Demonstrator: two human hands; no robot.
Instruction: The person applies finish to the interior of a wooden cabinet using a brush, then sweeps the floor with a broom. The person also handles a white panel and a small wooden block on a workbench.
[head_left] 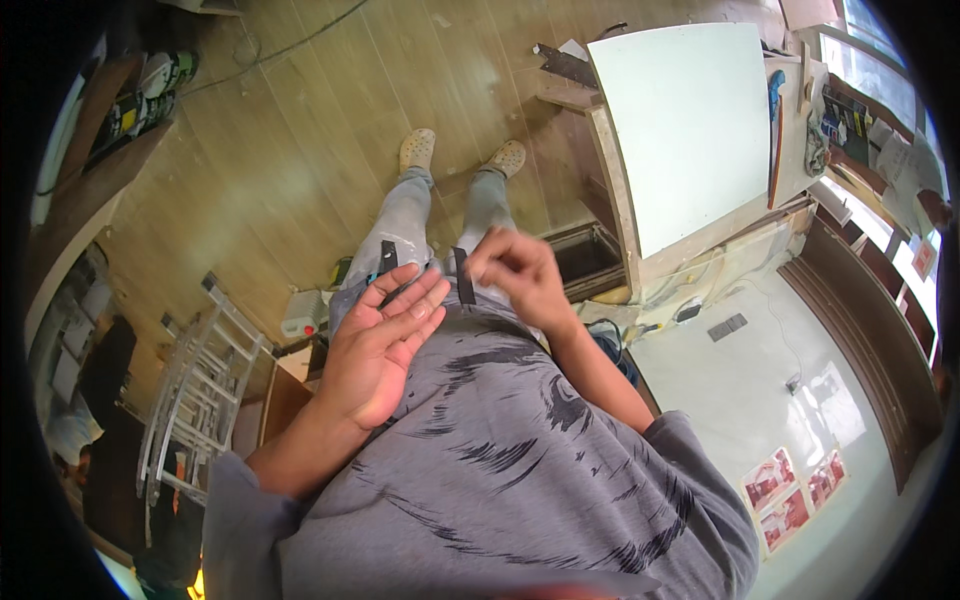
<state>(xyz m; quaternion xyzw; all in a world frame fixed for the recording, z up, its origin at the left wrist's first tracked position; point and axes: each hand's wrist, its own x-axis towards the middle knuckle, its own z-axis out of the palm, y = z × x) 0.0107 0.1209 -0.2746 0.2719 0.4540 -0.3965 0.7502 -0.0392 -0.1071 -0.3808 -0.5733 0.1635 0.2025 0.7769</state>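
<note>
Zero contact between left hand (376, 358) (palm-up, fingers extended) and right hand (525, 280) (blurred, can't tell grip) | dark strip (464, 277) beside latter, mid-frame | I see nothing finished; remainder unclear

Beneath and ahead of you spreads a wood-plank floor (260, 150), with a metal ladder (205, 390) to your left and a large white panel (690, 130) set on a wooden frame (615, 190) to your right. Daylight shows in the windows (868, 68) at your far right, and bright reflections gleam on a glossy pale surface (700, 380) bearing red-and-white sheets (785, 520).
</note>
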